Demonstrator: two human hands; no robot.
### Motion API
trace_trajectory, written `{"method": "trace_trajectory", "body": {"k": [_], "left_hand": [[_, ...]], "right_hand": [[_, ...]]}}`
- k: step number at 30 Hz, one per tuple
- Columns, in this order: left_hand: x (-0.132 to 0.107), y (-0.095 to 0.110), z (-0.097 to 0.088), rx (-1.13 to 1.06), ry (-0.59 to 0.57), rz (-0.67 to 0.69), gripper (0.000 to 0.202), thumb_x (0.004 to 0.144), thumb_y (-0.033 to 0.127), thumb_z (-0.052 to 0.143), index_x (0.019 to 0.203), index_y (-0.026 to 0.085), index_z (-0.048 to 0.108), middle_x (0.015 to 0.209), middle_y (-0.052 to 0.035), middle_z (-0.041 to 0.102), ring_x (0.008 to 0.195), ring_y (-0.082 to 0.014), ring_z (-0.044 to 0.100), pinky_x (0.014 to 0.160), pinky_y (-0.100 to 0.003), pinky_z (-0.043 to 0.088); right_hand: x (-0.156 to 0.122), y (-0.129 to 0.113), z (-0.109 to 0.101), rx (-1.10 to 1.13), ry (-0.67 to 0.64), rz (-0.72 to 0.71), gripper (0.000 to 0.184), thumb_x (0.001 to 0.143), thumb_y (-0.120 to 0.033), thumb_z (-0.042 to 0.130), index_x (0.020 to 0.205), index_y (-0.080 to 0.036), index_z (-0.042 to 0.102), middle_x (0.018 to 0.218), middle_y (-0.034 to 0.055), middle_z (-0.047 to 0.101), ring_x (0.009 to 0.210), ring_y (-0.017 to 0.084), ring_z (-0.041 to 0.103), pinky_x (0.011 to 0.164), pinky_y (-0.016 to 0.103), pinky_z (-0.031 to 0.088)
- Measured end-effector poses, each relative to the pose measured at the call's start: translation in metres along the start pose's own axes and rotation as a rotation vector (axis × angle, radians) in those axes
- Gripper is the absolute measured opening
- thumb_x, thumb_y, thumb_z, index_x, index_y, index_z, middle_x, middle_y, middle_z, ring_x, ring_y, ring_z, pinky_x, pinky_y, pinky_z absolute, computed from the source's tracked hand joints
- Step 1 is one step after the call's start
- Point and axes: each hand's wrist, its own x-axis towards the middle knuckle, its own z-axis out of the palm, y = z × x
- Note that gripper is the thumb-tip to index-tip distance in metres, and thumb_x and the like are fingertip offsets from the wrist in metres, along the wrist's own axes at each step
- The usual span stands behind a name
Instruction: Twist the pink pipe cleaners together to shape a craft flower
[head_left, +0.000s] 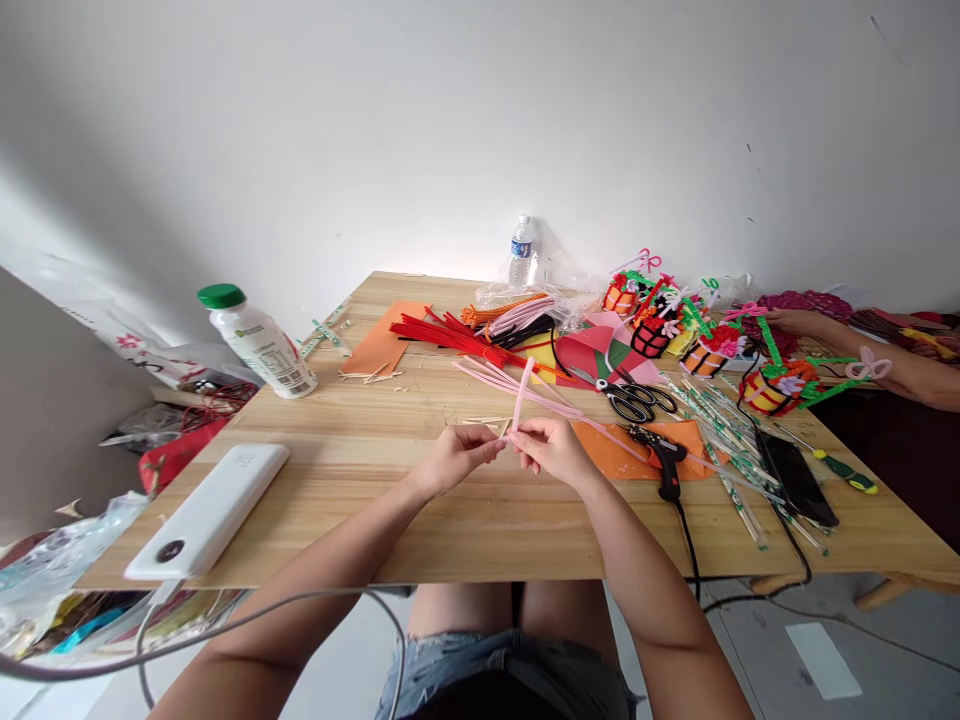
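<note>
Above the middle of the table, my left hand (466, 455) and my right hand (550, 447) meet with their fingertips pinched together. Between them is a pale pink pipe cleaner (523, 395), one end of it standing up from my right fingers. Its lower end passes into the fingers of both hands, where the detail is too small to make out. More pink pipe cleaners (517, 388) lie on the wood just behind. Past those rests a bundle of red pipe cleaners (450, 338). To the right of my right hand a black glue gun (664, 455) lies on orange paper (600, 455).
Black scissors (634, 398), wrapped sticks (739, 460), a phone (795, 478) and a screwdriver (846, 470) lie right. Several decorated baskets (772, 388) stand behind, near another person's arm (892, 355). On the left are a green-capped bottle (259, 340) and a white power bank (214, 510) with a cable.
</note>
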Motion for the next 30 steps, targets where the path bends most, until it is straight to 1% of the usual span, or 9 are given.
{"method": "trace_trajectory", "body": {"k": [5,9,13,15,17,19,22,24,30], "left_hand": [[0.0,-0.005,-0.001,0.343,0.112,0.394,0.025,0.087,0.032,0.058,0.076,0.013,0.07,0.069,-0.0055,0.061,0.062,-0.0118,0.052,0.058,-0.025,0.043],[-0.001,-0.004,-0.002,0.588,0.126,0.759,0.018,0.09,0.02,0.052,0.083,0.015,0.068,0.07,-0.0065,0.062,0.068,-0.0144,0.054,0.063,-0.028,0.046],[-0.001,-0.001,-0.004,0.687,0.084,0.906,0.015,0.09,0.016,0.051,0.089,0.017,0.066,0.072,-0.0057,0.061,0.072,-0.0157,0.056,0.07,-0.031,0.048],[-0.002,0.0,-0.003,0.638,0.088,0.873,0.014,0.09,0.018,0.052,0.088,0.017,0.066,0.073,-0.0061,0.062,0.072,-0.0155,0.056,0.07,-0.031,0.048],[-0.002,0.001,-0.002,0.512,0.102,0.74,0.014,0.089,0.023,0.055,0.087,0.016,0.066,0.075,-0.0071,0.063,0.072,-0.0151,0.057,0.068,-0.03,0.048],[-0.003,0.003,0.0,0.333,0.073,0.503,0.021,0.088,0.033,0.056,0.088,0.014,0.066,0.077,-0.0074,0.063,0.071,-0.0144,0.056,0.066,-0.028,0.048],[-0.004,0.006,0.001,0.059,-0.091,0.124,0.039,0.088,0.048,0.051,0.086,0.012,0.066,0.07,-0.0052,0.062,0.066,-0.0133,0.055,0.063,-0.027,0.046],[-0.003,0.008,0.001,-0.049,-0.159,-0.013,0.044,0.085,0.053,0.053,0.079,0.011,0.066,0.064,-0.0029,0.059,0.061,-0.0121,0.052,0.06,-0.025,0.044],[-0.002,0.007,-0.001,0.103,-0.094,0.043,0.042,0.082,0.051,0.058,0.064,0.013,0.063,0.059,0.0007,0.05,0.056,-0.0099,0.043,0.052,-0.023,0.033]], "right_hand": [[0.001,0.008,-0.001,-0.152,0.035,-0.05,0.024,0.081,-0.037,0.059,0.076,-0.015,0.067,0.052,-0.0016,0.056,0.042,0.009,0.049,0.038,0.018,0.037],[0.001,0.001,-0.005,-0.056,-0.068,0.051,0.024,0.078,-0.034,0.06,0.063,-0.015,0.06,0.05,-0.0014,0.057,0.04,0.009,0.051,0.036,0.018,0.037],[0.001,-0.006,-0.009,0.123,-0.147,0.184,0.025,0.072,-0.037,0.065,0.062,-0.014,0.058,0.05,-0.0012,0.057,0.039,0.01,0.054,0.032,0.018,0.036],[0.001,-0.007,-0.009,0.173,-0.152,0.187,0.027,0.07,-0.038,0.067,0.061,-0.014,0.058,0.049,-0.0016,0.057,0.038,0.01,0.053,0.031,0.018,0.035],[0.001,-0.007,-0.008,0.184,-0.143,0.138,0.03,0.071,-0.04,0.067,0.06,-0.014,0.057,0.046,-0.0022,0.055,0.035,0.008,0.048,0.032,0.018,0.035],[0.001,-0.006,-0.006,0.17,-0.115,0.074,0.031,0.073,-0.042,0.066,0.062,-0.014,0.058,0.045,-0.0026,0.055,0.036,0.007,0.046,0.034,0.018,0.036],[0.0,-0.006,-0.003,0.13,-0.067,0.019,0.031,0.074,-0.044,0.066,0.07,-0.013,0.062,0.049,-0.0025,0.056,0.04,0.008,0.048,0.037,0.018,0.037],[-0.001,-0.007,-0.003,0.1,-0.072,0.01,0.033,0.075,-0.046,0.066,0.073,-0.013,0.064,0.051,-0.002,0.057,0.041,0.008,0.049,0.038,0.018,0.038],[-0.001,-0.003,-0.004,0.005,-0.07,0.013,0.033,0.079,-0.045,0.06,0.075,-0.013,0.064,0.059,0.0002,0.058,0.045,0.009,0.053,0.037,0.019,0.039]]}}
